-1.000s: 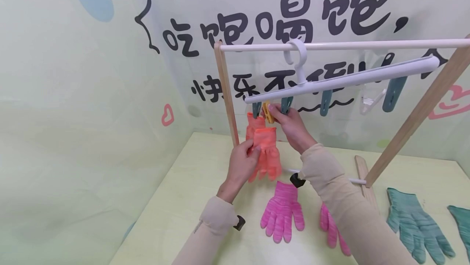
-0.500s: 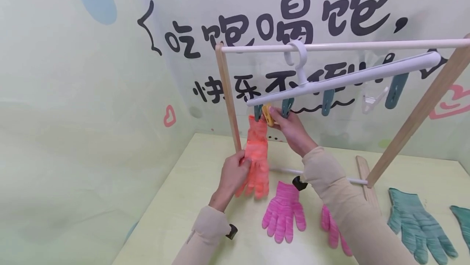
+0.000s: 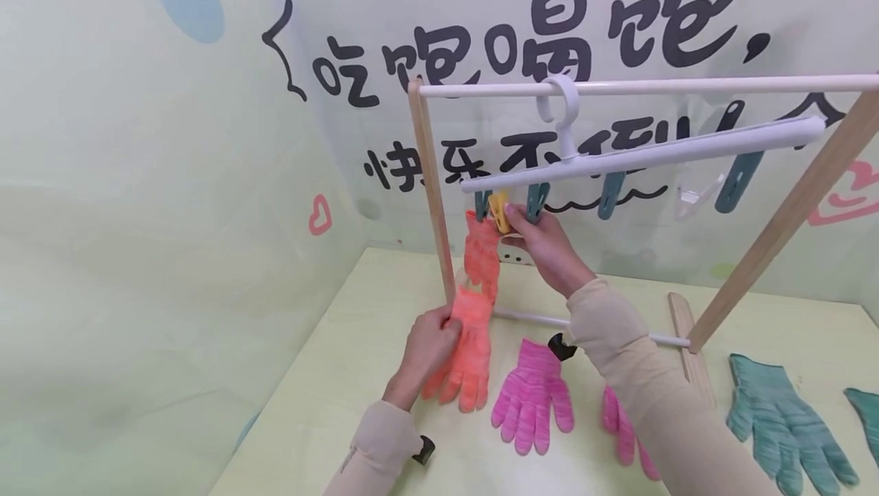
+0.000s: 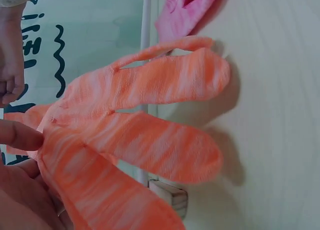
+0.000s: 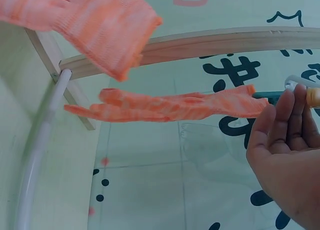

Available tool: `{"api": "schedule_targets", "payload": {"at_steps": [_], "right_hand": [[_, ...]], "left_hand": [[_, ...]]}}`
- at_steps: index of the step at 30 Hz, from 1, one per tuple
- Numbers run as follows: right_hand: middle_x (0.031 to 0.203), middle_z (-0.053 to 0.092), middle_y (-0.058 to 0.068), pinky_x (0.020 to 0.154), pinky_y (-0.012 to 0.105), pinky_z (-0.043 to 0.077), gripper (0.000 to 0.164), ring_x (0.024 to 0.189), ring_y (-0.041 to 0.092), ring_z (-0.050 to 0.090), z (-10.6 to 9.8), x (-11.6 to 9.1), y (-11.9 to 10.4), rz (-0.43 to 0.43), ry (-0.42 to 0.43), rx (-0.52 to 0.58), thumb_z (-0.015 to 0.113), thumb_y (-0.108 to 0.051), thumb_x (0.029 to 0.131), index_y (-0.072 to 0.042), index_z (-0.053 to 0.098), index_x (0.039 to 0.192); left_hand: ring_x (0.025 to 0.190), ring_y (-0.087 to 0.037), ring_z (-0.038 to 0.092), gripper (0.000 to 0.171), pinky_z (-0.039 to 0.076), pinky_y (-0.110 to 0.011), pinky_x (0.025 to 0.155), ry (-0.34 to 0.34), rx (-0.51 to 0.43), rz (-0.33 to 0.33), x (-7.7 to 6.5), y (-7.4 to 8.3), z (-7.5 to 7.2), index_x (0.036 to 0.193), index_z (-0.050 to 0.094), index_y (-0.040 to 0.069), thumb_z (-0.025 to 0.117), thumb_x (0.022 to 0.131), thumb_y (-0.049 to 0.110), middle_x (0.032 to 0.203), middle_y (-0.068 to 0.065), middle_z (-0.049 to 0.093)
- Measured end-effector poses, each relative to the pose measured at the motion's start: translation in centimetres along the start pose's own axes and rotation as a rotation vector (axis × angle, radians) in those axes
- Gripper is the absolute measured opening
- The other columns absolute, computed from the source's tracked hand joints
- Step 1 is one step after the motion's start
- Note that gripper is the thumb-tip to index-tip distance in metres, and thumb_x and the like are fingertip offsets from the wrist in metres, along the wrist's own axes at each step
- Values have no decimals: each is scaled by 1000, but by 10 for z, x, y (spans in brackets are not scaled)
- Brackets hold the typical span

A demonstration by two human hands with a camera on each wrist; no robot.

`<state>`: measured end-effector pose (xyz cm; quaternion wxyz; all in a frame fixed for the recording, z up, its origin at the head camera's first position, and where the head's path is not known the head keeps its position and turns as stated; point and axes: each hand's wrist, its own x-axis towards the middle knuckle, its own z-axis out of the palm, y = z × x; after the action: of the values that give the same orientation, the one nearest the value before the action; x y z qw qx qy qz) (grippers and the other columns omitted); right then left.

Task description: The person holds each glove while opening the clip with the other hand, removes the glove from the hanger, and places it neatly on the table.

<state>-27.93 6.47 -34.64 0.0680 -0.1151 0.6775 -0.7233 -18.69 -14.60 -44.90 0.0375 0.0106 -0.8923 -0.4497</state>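
My left hand pinches an orange knit glove at its side, below the cuff. The glove's fingers dangle low over the table, large in the left wrist view. A second orange glove hangs from a dark green clothespin at the left end of a white hanger. Just right of that, my right hand grips a yellow clothespin on the hanger. The right wrist view shows the hanging glove and the held glove's cuff apart from each other.
The hanger hooks over the white rod of a wooden stand. More clothespins hang to the right, green and clear white. Pink gloves and green gloves lie on the table.
My left hand has lowered the orange glove, down and slightly left, away from the hanger, uncovering the hanging glove. My right hand stays at the yellow clothespin.
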Motion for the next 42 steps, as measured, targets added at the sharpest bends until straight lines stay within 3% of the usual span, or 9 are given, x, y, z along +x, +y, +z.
{"api": "schedule_targets", "payload": {"at_steps": [8,12,16,22,28,34,42], "right_hand": [[96,66,-6,92,24,57,41,97,13,64,-3,-1,4,-43,8,-24,53,-29,110,6,61,130],[97,65,-6,90,22,56,44,94,10,63,-4,-1,5,-61,-7,-27,54,-29,110,7,60,133],[96,65,-7,91,25,56,43,95,10,62,-5,-2,5,-64,-8,-27,54,-29,109,6,61,133],[100,64,-6,90,22,56,42,99,12,62,-6,-3,6,-66,-13,-30,54,-28,110,5,60,135],[101,64,-5,89,22,57,38,101,14,62,-6,-5,6,-64,-26,-17,54,-26,110,2,61,135],[102,65,-6,90,21,57,36,103,17,62,-6,-5,8,-70,-36,-20,55,-26,109,1,61,133],[104,65,-2,89,22,57,37,99,12,63,-5,-7,9,-51,-32,4,53,-22,110,4,60,136]], "left_hand": [[54,-12,38,22,29,-26,50,-66,125,-47,-10,-21,10,70,51,14,54,91,17,60,5,38],[55,-11,45,11,35,-26,50,-88,186,-54,-14,-28,13,87,66,12,60,94,18,67,3,51],[56,-14,52,20,41,-27,50,-98,209,-68,-18,-29,13,112,72,9,66,96,20,79,-3,65],[74,-17,63,32,53,-35,66,-49,331,-16,-25,-31,16,123,71,10,72,94,21,101,-6,76],[95,-25,72,46,60,-45,83,-34,404,28,-32,-29,17,133,67,5,78,91,20,120,-12,75],[106,-32,73,49,60,-48,87,-38,482,63,-36,-29,16,135,68,7,80,90,22,127,-13,74],[117,-31,73,42,61,-49,93,-6,511,88,-40,-29,15,132,72,11,79,92,19,129,-10,75]]}}
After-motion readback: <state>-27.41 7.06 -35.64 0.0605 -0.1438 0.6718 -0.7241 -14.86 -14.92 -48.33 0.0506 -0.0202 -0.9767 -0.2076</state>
